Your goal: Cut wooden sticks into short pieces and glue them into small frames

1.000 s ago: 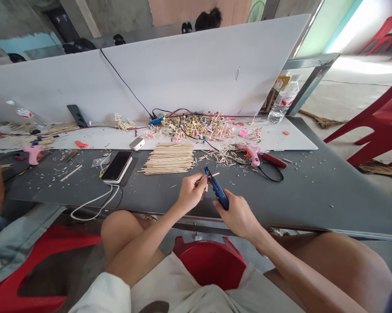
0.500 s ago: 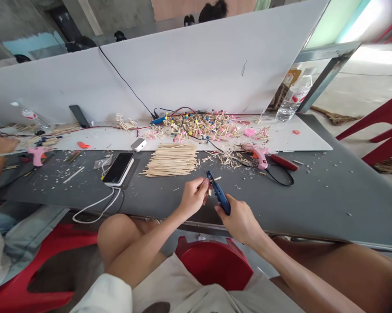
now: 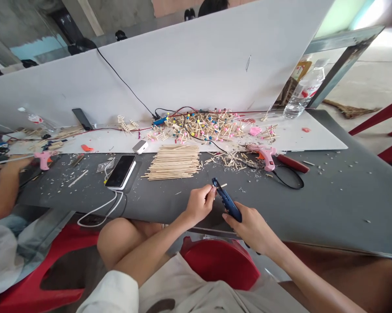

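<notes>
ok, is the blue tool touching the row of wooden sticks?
Apart. The head view shows a strip of dark tabletop between the tip of the blue tool and the row of wooden sticks.

The top (image 3: 212,301) is off-white, loose and creased, with a rounded dark mark (image 3: 161,305) at the near edge. Its left sleeve (image 3: 112,293) is wide and plain, ending in a straight hem. The left hand (image 3: 200,203), right hand (image 3: 252,226), forearms (image 3: 161,244) and left knee (image 3: 117,240) are bare.
</notes>
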{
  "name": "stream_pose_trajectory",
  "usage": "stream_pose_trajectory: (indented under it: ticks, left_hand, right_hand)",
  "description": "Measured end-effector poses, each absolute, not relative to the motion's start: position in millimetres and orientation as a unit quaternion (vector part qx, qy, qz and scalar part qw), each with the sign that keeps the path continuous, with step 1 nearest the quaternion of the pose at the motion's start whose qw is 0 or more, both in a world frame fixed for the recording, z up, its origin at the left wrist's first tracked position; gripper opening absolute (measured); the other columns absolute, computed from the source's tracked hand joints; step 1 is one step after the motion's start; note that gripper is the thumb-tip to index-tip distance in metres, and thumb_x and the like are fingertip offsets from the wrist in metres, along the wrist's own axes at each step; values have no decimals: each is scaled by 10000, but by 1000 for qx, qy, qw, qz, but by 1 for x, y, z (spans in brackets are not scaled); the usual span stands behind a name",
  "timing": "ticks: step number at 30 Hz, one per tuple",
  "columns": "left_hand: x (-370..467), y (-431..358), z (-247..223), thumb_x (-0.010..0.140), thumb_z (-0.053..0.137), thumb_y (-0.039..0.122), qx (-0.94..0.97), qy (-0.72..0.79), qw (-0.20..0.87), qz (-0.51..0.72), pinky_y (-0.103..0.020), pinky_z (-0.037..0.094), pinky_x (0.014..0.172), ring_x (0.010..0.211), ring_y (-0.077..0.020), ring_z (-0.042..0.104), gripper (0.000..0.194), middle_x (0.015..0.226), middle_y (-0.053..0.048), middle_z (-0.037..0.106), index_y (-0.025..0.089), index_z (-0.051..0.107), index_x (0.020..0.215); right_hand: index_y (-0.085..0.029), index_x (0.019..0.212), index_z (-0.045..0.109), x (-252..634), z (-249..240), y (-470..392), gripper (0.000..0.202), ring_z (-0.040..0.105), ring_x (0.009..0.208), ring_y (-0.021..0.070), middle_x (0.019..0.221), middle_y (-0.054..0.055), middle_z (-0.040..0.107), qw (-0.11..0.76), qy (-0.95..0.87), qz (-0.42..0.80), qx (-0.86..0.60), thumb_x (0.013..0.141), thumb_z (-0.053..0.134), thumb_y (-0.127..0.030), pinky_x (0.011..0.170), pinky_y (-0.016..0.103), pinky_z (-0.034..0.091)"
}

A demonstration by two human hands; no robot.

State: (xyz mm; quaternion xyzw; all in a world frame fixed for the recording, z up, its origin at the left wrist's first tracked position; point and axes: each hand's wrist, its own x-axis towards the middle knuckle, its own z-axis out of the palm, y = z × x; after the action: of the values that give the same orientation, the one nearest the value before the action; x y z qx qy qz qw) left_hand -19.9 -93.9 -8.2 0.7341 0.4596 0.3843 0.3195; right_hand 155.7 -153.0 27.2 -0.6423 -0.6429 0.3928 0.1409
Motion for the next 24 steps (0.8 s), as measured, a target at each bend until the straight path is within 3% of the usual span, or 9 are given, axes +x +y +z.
stream_pose_trajectory:
  ticks: [7,11,16,24]
  left_hand:
    - [-21,-86,-13,996,429,344,746,467,277,385,-236,232,520,482,-85,389,419,519,36,409,179,396,613]
    - [-20,-81,-13,990,429,365,741,482,284,370,-240,209,508,466,-84,345,434,504,46,346,183,349,605]
    - [-18,-78,-13,988,417,355,744,500,270,352,-243,209,510,473,-88,341,418,513,44,342,185,357,611]
    - [-16,-80,-14,989,411,368,754,505,250,337,-244,221,527,488,-98,349,413,529,35,373,187,405,618]
  right_hand:
    - [-222,778,528,152,23,-145,201,577,573,171,666,27,641,130,-645,386,-647,903,487,-374,544,258,329]
    - [-219,762,503,154,21,-139,230,611,530,161,661,25,651,138,-611,459,-630,912,463,-390,509,242,380]
    - [-214,750,494,158,20,-131,254,640,507,159,660,12,661,140,-550,563,-600,908,471,-411,488,238,465]
    - [-205,726,511,157,21,-134,294,626,476,162,627,30,675,150,-563,532,-614,910,466,-430,501,253,454]
